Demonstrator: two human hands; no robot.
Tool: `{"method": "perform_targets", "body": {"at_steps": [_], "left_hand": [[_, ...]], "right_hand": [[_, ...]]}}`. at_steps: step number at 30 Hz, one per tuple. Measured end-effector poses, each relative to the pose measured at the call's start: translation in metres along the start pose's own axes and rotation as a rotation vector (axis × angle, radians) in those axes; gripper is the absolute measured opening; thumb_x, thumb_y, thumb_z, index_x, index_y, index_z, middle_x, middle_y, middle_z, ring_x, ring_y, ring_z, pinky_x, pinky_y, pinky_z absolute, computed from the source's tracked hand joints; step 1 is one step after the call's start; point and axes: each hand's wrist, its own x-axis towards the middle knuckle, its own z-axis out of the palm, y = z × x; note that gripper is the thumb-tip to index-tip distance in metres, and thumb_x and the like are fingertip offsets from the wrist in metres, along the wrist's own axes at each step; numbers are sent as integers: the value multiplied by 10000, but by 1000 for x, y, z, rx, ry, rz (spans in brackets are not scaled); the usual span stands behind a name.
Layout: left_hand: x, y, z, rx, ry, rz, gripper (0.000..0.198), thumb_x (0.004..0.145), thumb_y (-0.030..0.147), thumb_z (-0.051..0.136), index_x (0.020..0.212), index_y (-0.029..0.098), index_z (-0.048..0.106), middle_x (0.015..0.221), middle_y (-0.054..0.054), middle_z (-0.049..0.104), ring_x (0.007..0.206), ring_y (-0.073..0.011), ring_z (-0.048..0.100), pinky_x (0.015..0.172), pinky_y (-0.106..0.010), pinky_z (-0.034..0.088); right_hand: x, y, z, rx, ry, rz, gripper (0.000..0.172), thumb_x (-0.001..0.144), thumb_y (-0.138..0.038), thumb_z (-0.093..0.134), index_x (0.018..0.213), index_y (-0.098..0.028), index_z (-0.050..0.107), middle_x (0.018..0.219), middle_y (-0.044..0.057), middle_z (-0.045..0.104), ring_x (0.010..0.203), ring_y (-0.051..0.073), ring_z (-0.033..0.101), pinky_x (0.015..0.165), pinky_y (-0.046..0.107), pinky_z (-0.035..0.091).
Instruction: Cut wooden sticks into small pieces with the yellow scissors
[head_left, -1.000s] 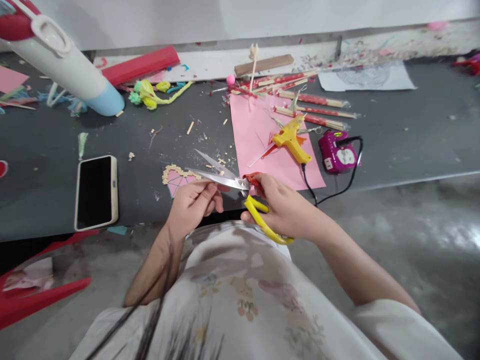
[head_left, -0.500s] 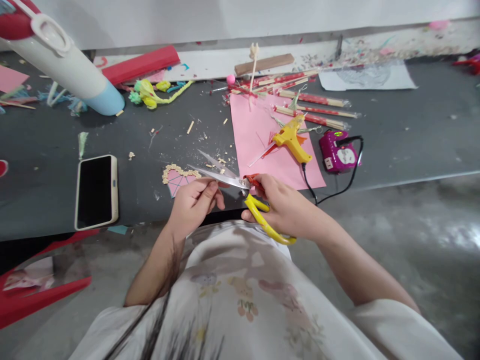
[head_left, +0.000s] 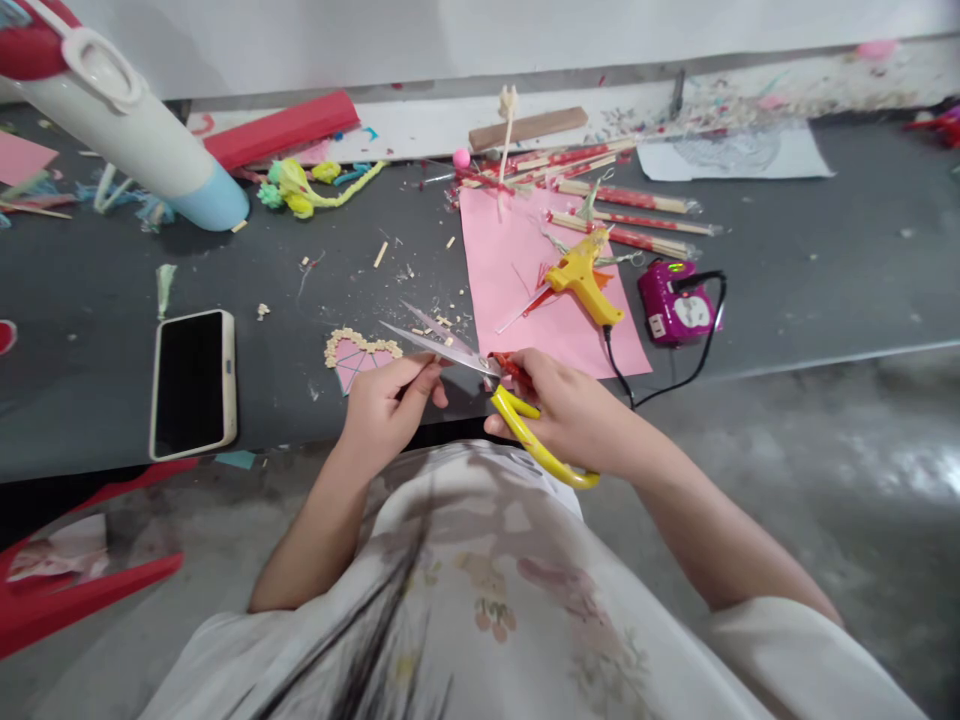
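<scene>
My right hand [head_left: 559, 412] is closed around the yellow and red handles of a pair of scissors [head_left: 534, 440]. The scissors' metal blades are spread and point left, over my left fingertips. My left hand [head_left: 396, 402] is closed in a pinch just below the lower blade; what it holds, if anything, is too small to make out. Beside my left hand a pink heart [head_left: 356, 362] lies on the dark table, edged along the top with small pale wooden bits and crossed by thin blue lines. Loose wooden bits [head_left: 444, 325] are scattered behind the blades.
A yellow glue gun [head_left: 585, 280] rests on pink paper [head_left: 487, 240], its black cord running to a purple power box [head_left: 679, 305]. Wrapped chopsticks [head_left: 630, 195] lie behind. At left are a phone [head_left: 191, 385] and a tall white-and-blue bottle [head_left: 150, 120]. Yellow yarn [head_left: 300, 190] lies near the back.
The scissors have shifted very slightly right, with the blades still apart. My left fingers have drawn a little closer together. Everything on the table stays where it was.
</scene>
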Motion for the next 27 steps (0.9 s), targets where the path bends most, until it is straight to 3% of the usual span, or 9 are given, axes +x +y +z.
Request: {"method": "perform_targets", "body": {"at_steps": [6, 14, 21, 27], "left_hand": [[0, 1, 0, 43, 34, 40, 358, 954, 300, 475, 668, 171, 648, 559, 30, 626, 453, -63, 468, 480, -203, 345], [1, -1, 0, 39, 53, 56, 331, 942, 262, 474, 660, 174, 622, 580, 21, 655, 457, -71, 478, 473, -205, 348], [3, 2, -4, 31, 34, 40, 388, 955, 337, 463, 638, 178, 620, 578, 12, 648, 469, -79, 482, 478, -206, 353], [2, -1, -2, 90, 53, 47, 376, 968, 334, 445, 671, 182, 620, 610, 8, 660, 505, -87, 515, 530, -209, 384]], "right_hand": [[2, -2, 2, -4, 36, 30, 488, 801, -582, 609, 1021, -160, 503, 900, 89, 643, 843, 229, 625, 706, 305, 452], [0, 6, 0, 154, -72, -40, 314, 797, -412, 612, 976, -180, 499, 846, 13, 583, 709, 138, 521, 650, 271, 440], [4, 8, 5, 304, -40, 5, 337, 721, -439, 683, 878, -187, 522, 720, -30, 562, 594, 100, 463, 535, 238, 381], [3, 7, 8, 285, -15, 33, 311, 693, -405, 696, 805, -204, 487, 687, -46, 560, 559, 91, 449, 505, 231, 351]]}}
